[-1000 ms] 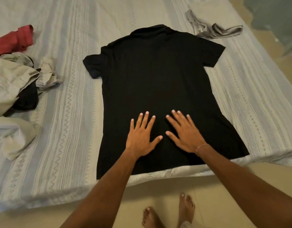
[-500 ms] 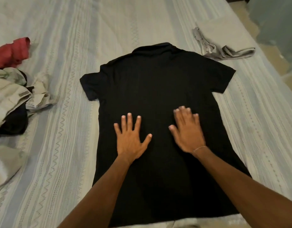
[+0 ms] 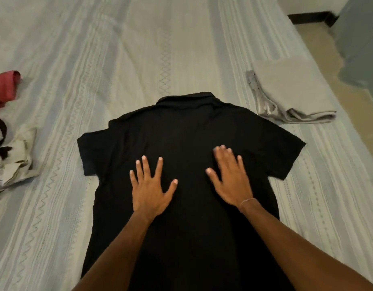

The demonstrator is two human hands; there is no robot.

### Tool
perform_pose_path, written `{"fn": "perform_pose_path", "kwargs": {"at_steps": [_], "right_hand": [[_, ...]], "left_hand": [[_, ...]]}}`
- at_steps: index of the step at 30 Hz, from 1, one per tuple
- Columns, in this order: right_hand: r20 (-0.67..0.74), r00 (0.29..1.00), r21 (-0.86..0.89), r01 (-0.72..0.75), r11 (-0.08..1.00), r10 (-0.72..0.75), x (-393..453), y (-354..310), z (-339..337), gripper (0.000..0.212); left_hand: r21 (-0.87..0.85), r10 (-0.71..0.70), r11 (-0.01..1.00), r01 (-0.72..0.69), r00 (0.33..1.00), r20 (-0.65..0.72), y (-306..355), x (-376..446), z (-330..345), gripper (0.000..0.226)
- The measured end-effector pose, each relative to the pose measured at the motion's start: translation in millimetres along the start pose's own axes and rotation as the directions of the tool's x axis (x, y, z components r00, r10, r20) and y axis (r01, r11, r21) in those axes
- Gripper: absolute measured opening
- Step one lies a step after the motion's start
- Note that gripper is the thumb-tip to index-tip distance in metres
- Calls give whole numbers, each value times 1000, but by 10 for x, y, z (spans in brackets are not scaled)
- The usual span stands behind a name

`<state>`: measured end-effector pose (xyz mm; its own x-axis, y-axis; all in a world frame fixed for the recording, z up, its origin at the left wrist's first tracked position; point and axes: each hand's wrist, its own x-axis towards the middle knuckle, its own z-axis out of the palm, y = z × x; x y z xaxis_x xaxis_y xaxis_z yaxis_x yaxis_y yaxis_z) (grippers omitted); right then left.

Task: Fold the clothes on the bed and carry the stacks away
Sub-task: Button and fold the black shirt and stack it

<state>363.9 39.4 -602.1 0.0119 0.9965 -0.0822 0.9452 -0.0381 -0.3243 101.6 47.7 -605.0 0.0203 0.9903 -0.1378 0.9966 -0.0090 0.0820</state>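
- Head view: lay spread flat on the bed [image 3: 139, 59], a black shirt [image 3: 192, 131], back side up, collar pointing away, hem toward the near edge and running out of the bottom of the picture.
- Showed short sleeves opened out to either side, the left one ending near the pale zigzag stripes of the cover, the right one reaching toward the bed's right edge.
- Looked smooth and nearly creaseless, dark enough that seams and weave could hardly be told; folded collar band visible at the top.
- Rested palm down on the shirt's middle, the left hand [image 3: 151, 191], fingers straight and spread, thumb out to the right, gripping nothing.
- Pressed flat just beside it, apart from it, the right hand [image 3: 230, 181], fingers straight and closer together, slightly blurred at the tips, holding nothing; thin bracelet [image 3: 247, 201] at the wrist.
- Sat folded beyond the right sleeve, near the bed's right edge, a grey garment [image 3: 290, 95], not touching the shirt.
- Lay heaped at the left edge, well apart from the shirt, a crumpled pale cloth pile [image 3: 13, 158] with dark straps, and behind it a red garment [image 3: 5, 88], both cut off by the frame.
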Motion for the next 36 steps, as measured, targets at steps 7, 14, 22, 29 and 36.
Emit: {"fn": "perform_pose_path", "kwargs": {"at_steps": [7, 14, 22, 29, 36], "right_hand": [[-155, 955, 276, -203, 940, 251, 182, 490, -339, 55], [-13, 401, 569, -750, 336, 916, 54, 1143, -810, 75], [91, 412, 593, -754, 283, 907, 597, 1199, -797, 54], [474, 386, 822, -516, -241, 791, 566, 1367, -999, 44], [-121, 452, 743, -549, 383, 884, 533, 1427, -870, 33]], "left_hand": [[-50, -373, 925, 376, 926, 55, 451, 398, -26, 87], [-117, 461, 883, -455, 887, 24, 1946, 570, -9, 82], [-2, 558, 828, -560, 824, 95, 2639, 829, 122, 93], [12, 537, 841, -540, 838, 94, 2792, 990, 107, 102], [-55, 504, 863, -502, 863, 40, 2778, 995, 149, 100]]}}
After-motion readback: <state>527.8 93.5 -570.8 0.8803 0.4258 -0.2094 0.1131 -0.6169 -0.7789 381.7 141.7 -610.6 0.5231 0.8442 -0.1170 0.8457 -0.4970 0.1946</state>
